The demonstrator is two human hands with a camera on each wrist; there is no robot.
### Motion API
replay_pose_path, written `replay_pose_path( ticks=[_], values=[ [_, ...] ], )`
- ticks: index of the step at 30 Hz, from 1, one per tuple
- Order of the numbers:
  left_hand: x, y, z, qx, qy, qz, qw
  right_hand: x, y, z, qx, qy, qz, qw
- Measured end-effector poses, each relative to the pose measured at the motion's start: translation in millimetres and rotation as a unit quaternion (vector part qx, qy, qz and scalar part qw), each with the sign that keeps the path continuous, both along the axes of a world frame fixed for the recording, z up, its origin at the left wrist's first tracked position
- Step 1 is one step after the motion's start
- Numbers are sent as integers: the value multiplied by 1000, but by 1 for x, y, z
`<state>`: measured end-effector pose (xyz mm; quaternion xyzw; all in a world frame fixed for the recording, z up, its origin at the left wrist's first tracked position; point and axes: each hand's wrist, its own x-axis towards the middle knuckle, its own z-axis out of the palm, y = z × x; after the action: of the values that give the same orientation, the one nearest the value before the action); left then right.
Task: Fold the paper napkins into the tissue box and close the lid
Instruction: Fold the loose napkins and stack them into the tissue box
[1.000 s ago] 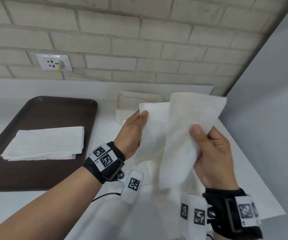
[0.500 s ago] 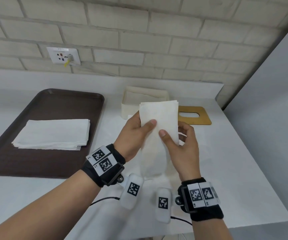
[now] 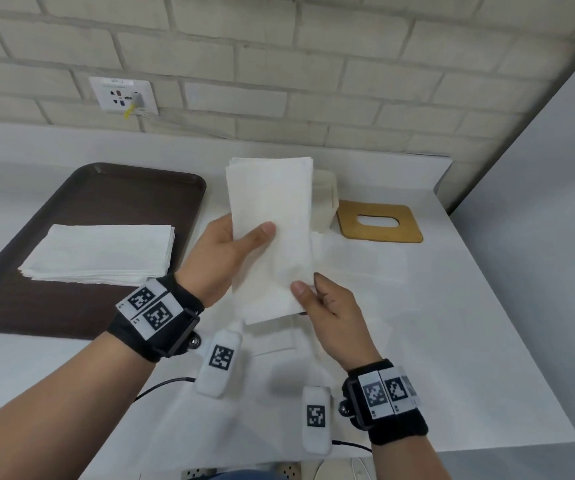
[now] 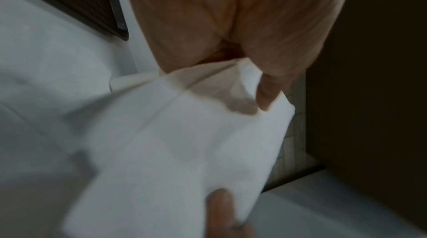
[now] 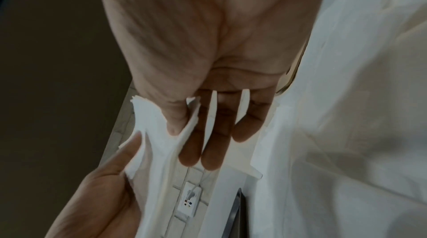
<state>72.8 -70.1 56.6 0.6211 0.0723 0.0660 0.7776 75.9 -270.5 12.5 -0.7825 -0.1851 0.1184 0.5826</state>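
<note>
A white paper napkin [image 3: 272, 233], folded into a long strip, is held upright above the table. My left hand [image 3: 234, 244] pinches its left edge, thumb on the front. My right hand [image 3: 317, 299] pinches its lower right corner, with the thumb on the near face. The wrist views show the same napkin [image 4: 175, 150] [image 5: 152, 132] pinched between thumb and fingers. The cream tissue box [image 3: 324, 202] stands behind the napkin, mostly hidden by it. Its wooden lid [image 3: 379, 221] with an oval slot lies flat to the right of the box.
A dark brown tray [image 3: 112, 188] at the left holds a stack of flat white napkins [image 3: 102, 252]. A white sheet [image 3: 358, 261] lies on the table under my hands. A brick wall with a socket [image 3: 123, 95] is behind; a grey wall stands at the right.
The napkin went from half open to a folded narrow strip. My right hand slid down from its middle to the lower right corner, and the view tilted down.
</note>
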Motion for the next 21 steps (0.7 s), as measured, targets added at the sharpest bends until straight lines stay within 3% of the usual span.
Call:
replay_pose_path(
  ticks=[3, 5, 8, 11, 13, 17, 21],
  values=[
    [-3, 7, -14, 25, 0, 43, 999, 14, -12, -2, -39, 0, 21, 999],
    [-5, 15, -16, 36, 0, 66, 997, 41, -31, -10, -129, -34, 1, 991],
    [-11, 27, -16, 70, 3, 83, 994, 96, -62, -25, -355, -83, 2, 931],
    [-18, 35, -17, 84, 9, 99, 991, 130, -75, -33, -468, -44, 62, 881],
    [-20, 40, -18, 81, 11, 111, 991, 139, -75, -35, -510, -45, 70, 856],
    [-23, 53, -15, 84, 1, 137, 987, 143, -73, -33, -568, -161, 42, 806],
    [-24, 67, -11, 79, -2, 160, 984, 133, -75, -23, -530, -168, -13, 831]
  ],
)
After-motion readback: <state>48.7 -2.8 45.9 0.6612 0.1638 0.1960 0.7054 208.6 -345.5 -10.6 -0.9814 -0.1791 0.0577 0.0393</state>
